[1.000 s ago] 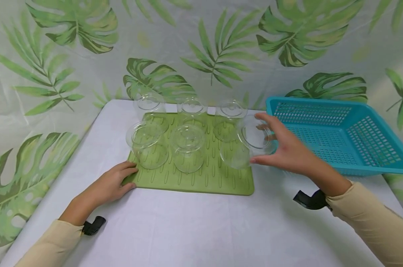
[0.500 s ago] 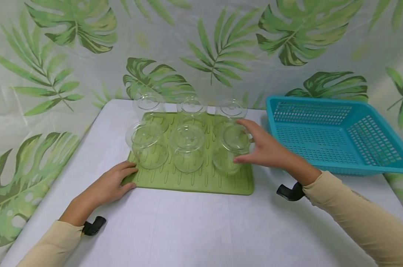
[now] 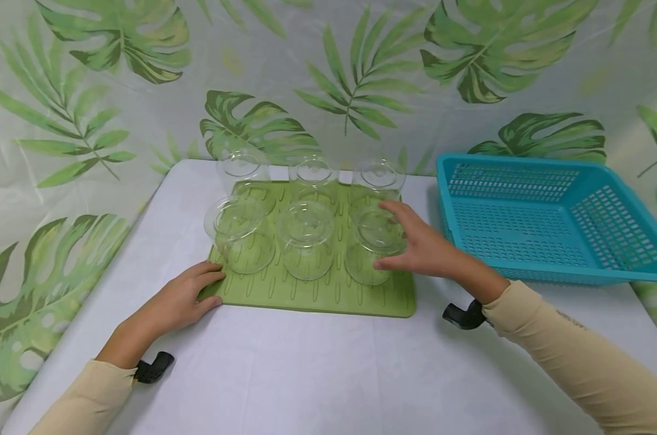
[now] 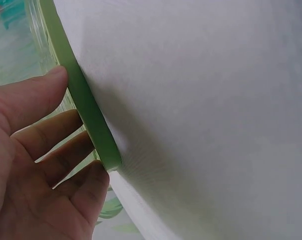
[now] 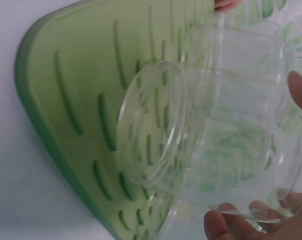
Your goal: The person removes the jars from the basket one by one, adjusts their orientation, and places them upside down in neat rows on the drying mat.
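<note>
On a green ribbed mat stand several clear jars in two rows, each with a wide round top. My right hand holds the front right jar, thumb toward the front and fingers behind it. In the right wrist view that jar has its lower rim near the mat, and fingertips show at its wide end. My left hand rests at the mat's front left corner. Its thumb and fingers touch the mat's edge in the left wrist view.
A blue perforated basket sits to the right of the mat. The front left jar, front middle jar and the back row stand close by. A leaf-print cloth hangs behind the white-covered table.
My right hand has brought the front right jar leftward from beside the basket and down onto the mat, where it now stands upright. The left hand stays in place.
</note>
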{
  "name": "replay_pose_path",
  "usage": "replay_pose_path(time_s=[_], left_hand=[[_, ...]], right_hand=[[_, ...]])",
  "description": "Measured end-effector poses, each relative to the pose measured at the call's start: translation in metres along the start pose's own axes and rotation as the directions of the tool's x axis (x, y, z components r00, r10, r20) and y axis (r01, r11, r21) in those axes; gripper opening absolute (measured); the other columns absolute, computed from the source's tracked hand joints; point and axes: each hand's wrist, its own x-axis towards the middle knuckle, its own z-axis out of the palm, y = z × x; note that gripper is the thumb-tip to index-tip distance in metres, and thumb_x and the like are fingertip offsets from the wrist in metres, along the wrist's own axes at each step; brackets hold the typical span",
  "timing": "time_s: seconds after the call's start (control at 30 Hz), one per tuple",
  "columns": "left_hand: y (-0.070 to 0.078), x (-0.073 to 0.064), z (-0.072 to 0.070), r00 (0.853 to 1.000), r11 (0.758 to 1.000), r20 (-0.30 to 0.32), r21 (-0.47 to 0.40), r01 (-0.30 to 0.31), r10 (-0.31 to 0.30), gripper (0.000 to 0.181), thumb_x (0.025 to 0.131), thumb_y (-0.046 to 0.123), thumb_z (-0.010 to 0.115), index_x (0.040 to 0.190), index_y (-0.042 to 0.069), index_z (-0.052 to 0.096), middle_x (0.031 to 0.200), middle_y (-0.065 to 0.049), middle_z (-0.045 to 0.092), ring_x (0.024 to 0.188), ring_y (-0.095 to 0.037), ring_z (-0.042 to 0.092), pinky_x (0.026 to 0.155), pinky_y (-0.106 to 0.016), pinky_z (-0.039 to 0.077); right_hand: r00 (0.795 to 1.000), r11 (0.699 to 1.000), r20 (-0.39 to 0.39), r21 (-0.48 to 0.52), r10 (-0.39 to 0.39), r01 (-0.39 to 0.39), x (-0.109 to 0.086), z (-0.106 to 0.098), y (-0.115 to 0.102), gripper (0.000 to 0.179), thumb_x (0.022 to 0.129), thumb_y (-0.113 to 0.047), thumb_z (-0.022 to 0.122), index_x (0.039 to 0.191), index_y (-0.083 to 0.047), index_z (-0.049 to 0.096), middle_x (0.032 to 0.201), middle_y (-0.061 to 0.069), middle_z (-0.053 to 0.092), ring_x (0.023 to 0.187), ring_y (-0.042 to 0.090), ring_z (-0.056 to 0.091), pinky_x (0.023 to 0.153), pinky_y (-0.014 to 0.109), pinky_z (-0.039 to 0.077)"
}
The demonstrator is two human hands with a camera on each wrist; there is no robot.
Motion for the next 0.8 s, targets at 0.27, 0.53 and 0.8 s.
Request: replay_pose_path(time_s=[0.27,0.53,0.8], left_hand=[[-0.001,-0.001,-0.001,1.0,1.0,0.005,-0.007,0.01,-0.01,0.044,0.09,0.012,0.07,0.128,-0.008,0.06,0.14,-0.027,0.053,0.135,-0.049,0.043,0.11,-0.061,0.039],[0.0,0.001,-0.001,1.0,1.0,0.003,-0.014,0.005,-0.005,0.044,0.089,0.011,0.07,0.127,-0.009,0.06,0.139,-0.028,0.053,0.134,-0.049,0.044,0.11,-0.062,0.039],[0.002,0.001,-0.001,0.999,0.999,0.021,-0.031,0.029,-0.028,0.046,0.09,0.011,0.07,0.129,-0.009,0.059,0.141,-0.029,0.051,0.136,-0.05,0.041,0.111,-0.063,0.037]], right_hand=[[0.999,1.0,-0.03,-0.001,-0.024,0.024,0.001,0.005,0.003,0.108,0.075,-0.033,0.087,0.158,-0.016,0.019,0.161,0.014,0.024,0.14,0.036,0.038,0.109,0.066,0.039],[0.996,0.998,-0.068,-0.028,-0.054,0.052,0.0,0.006,0.003,0.112,0.073,-0.032,0.089,0.158,-0.013,0.019,0.16,0.016,0.025,0.141,0.037,0.037,0.111,0.065,0.038],[0.932,0.962,-0.256,-0.167,-0.255,0.218,-0.024,0.0,0.003,0.096,0.085,-0.053,0.073,0.154,-0.004,0.028,0.16,0.019,0.029,0.148,0.041,0.025,0.116,0.066,0.025]])
